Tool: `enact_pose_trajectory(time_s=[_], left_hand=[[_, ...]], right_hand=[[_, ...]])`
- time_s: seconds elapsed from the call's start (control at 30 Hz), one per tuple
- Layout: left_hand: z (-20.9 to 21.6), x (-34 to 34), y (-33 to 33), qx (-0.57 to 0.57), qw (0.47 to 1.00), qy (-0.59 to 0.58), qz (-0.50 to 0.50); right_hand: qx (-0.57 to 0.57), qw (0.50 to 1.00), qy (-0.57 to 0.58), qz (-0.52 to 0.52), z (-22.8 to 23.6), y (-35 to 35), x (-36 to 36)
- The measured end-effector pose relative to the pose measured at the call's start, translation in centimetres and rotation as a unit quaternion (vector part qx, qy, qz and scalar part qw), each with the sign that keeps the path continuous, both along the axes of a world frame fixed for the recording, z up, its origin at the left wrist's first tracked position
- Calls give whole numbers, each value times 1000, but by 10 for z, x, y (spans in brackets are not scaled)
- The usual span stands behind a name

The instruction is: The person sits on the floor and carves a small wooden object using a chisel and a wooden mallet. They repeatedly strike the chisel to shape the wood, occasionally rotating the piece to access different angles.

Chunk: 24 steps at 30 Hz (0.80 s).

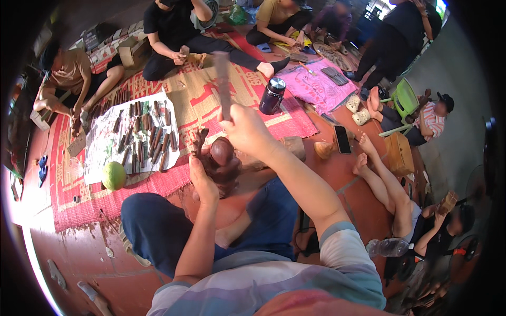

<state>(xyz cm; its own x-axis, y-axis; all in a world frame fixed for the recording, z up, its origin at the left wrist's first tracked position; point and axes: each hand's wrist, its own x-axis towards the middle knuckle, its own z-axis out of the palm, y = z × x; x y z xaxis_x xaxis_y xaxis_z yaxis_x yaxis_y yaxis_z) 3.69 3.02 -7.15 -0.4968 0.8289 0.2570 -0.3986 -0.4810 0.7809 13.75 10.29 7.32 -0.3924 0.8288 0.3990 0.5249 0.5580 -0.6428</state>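
Observation:
My right hand is closed round the grip of a long brown wooden stick, raised upright and smeared by motion. Below it stands a dark reddish-brown wood carving with a smooth rounded top, in front of my crossed legs. My left hand grips the left side of this carving, its fingers partly hidden. A knobbly dark piece rises just above those fingers; whether it belongs to the carving I cannot tell. Behind my right wrist lies a wooden log.
Several chisels lie on a white sheet at left, with a green round fruit beside it. A dark flask stands on the patterned mat. A phone lies at right. Several people sit around, some handling wood.

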Motion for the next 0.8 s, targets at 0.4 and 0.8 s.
enact_pose_trajectory(time_s=[0.4, 0.8], left_hand=[[15, 6, -4, 3, 1000, -8, -6], [3, 1, -3, -36, 996, 78, 37]], right_hand=[[41, 982, -26, 185, -12, -32, 8], [-62, 991, 100, 62, -16, 7, 23]])
